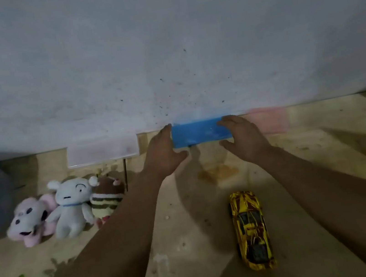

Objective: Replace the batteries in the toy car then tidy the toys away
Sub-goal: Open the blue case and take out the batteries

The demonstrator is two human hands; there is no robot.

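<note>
Two hands reach toward the centre of the frame, one at each end of a blue box (196, 133) that sits against the wall (162, 45). The left hand (164, 154) is at the box's left end and the right hand (243, 137) at its right end, both spread wide with fingers open. Whether the palms already touch the box I cannot tell; nothing looks clamped yet.

The box's long axis runs left to right across the frame, so the hands bracket it end to end, about equally near. A white box (102, 151) lies to its left and a pink box (270, 122) to its right.

The car (251, 230) lies on the floor (190, 221) at lower centre-right, under the right forearm, its length running up and down the frame, untouched. Three plush toys (68, 208) sit at left.
</note>
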